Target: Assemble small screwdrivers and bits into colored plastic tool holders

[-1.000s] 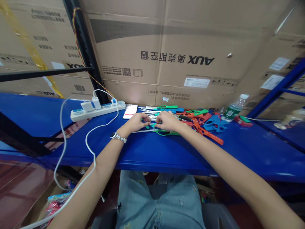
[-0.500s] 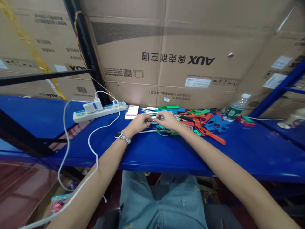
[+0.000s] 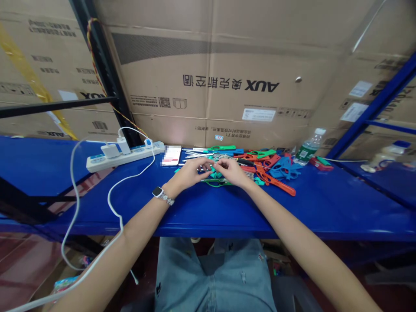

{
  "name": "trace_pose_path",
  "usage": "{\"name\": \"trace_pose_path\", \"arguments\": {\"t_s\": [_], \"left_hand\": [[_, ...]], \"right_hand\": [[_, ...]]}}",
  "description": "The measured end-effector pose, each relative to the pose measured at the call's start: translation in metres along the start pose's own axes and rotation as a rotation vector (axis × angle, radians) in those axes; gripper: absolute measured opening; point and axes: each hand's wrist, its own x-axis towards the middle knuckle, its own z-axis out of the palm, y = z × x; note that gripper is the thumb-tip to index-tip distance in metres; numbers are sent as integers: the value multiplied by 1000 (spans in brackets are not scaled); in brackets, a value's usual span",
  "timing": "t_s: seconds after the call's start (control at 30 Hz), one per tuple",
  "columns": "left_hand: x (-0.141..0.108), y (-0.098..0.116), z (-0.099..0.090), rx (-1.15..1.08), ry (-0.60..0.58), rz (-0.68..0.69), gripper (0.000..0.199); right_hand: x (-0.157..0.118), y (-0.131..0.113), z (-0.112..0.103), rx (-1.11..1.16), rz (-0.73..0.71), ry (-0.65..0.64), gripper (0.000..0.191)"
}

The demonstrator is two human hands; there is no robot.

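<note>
- Your left hand (image 3: 195, 171) is half curled, with a gap showing between thumb and forefinger; whether their tips close on anything is too small to tell.
- Your right hand (image 3: 231, 171) is curled, its fingertips beside the left ones; you cannot tell from this view whether they pinch something.
- The small green pieces (image 3: 216, 175) lie right at your fingertips, partly hidden by them.
- Beyond your hands, metal rods (image 3: 199, 153) lie before the upright carton (image 3: 208, 65).
- On your right, the orange handles (image 3: 281, 185) and blue handles (image 3: 286, 168) crowd the shelf, with the bottle (image 3: 307, 149) behind.
- On your left are the phone (image 3: 172, 156) and power strip (image 3: 126, 157).
- Your open room is the bare blue shelf (image 3: 211, 212) between your forearms, up to its front edge.
</note>
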Motion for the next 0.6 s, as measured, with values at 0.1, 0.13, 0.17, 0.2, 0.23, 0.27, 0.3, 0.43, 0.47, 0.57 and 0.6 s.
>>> {"name": "trace_pose_path", "arguments": {"t_s": [0.1, 0.13, 0.17, 0.2, 0.23, 0.27, 0.3, 0.43, 0.47, 0.57, 0.6], "left_hand": [[-1, 3, 2, 125, -6, 66, 29], [-1, 4, 2, 185, -8, 105, 30], [-1, 5, 3, 241, -7, 150, 29], [-1, 7, 3, 290, -3, 196, 28], [-1, 8, 4, 330, 8, 238, 27], [0, 9, 5, 364, 17, 272, 27], [0, 10, 6, 395, 24, 295, 27], [0, 11, 8, 487, 31, 319, 25], [0, 10, 8, 484, 38, 320, 24], [1, 9, 6, 381, 78, 287, 22], [1, 8, 5, 327, 91, 258, 22]], "right_hand": [[-3, 0, -2, 18, -6, 0, 35], [-4, 0, -2, 21, -8, -2, 34], [-5, -1, -3, 24, -6, -6, 32], [-6, -1, -3, 25, -3, -8, 31], [-6, -1, -3, 26, 2, -8, 30], [-6, -1, -3, 27, 8, -5, 29], [-6, -1, -2, 30, 17, -5, 28], [-7, -2, 2, 26, 74, -10, 31], [-7, -3, 3, 18, 87, -7, 32], [-9, -8, 3, 1, 70, 3, 39], [-10, -10, 2, -1, 46, 6, 42]]}}
